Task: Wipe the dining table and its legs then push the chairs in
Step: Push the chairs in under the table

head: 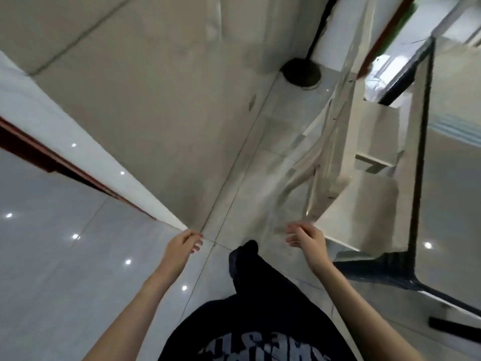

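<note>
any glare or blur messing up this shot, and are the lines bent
Head view: bright ceiling-light spots glare off the glossy floor; motion blur smears the pale furniture at right; wide-angle distortion bends the wall edge and tile seams; both empty hands, left hand and right hand, stay fairly sharp.

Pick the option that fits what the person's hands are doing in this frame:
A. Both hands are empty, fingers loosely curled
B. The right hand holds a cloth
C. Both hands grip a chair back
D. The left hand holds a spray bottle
A: the left hand and the right hand both hang out in front of the body over the glossy tiled floor with curled fingers and nothing in them; no cloth or bottle shows.
</note>
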Demonstrator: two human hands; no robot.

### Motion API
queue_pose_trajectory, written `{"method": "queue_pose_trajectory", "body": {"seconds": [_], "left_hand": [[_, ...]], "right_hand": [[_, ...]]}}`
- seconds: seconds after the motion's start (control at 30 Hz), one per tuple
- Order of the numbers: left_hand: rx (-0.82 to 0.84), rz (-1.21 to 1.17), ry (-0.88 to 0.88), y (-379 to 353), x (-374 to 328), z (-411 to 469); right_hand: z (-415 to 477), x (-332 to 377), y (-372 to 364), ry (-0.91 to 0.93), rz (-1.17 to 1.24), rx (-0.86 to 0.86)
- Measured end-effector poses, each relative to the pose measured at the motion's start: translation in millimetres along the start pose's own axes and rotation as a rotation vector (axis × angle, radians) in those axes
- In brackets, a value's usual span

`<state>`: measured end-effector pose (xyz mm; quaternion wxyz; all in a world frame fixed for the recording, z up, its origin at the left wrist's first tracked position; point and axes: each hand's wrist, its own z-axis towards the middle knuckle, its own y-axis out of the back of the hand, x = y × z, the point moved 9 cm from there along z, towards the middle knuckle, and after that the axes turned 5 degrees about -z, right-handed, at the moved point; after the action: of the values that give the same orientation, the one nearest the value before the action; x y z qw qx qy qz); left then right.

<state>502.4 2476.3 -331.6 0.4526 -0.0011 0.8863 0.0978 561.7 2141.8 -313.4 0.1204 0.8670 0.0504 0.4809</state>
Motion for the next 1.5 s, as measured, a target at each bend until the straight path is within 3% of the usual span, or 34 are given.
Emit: {"method": "queue_pose_trajectory", "body": {"seconds": [0.23, 0.4, 0.57, 0.67, 0.83, 1.03, 1.17, 1.23, 1.5], "left_hand": [[0.253, 0.193, -0.279, -96, -166, 108], [0.437, 0.534, -0.613, -189, -277, 135], [0.653, 0.803, -0.976, -288, -348, 147], [0.723, 0.825, -1.163, -338, -380, 159], [0.861, 1.001, -1.403, -406, -409, 196], [1.071, 1.336, -1.732, -461, -418, 229], [1.251, 1.275, -1.870, -488, -419, 225], [1.214, 1.205, -1.937, -497, -421, 225], [1.124, 1.075, -1.921, -502, -421, 230]], "right_hand": [[32, 140, 60, 0.312, 0.073, -0.294], [48, 185, 107, 0.400, -0.147, -0.606], [92, 179, 122, 0.245, -0.420, -0.715], [121, 166, 118, 0.102, -0.458, -0.701], [150, 147, 110, -0.265, -0.644, -0.685], [143, 144, 111, -0.509, -0.770, -0.798], [146, 142, 109, -0.552, -0.786, -0.828], [147, 139, 111, -0.551, -0.798, -0.847], [141, 134, 118, -0.590, -0.870, -0.862]]}}
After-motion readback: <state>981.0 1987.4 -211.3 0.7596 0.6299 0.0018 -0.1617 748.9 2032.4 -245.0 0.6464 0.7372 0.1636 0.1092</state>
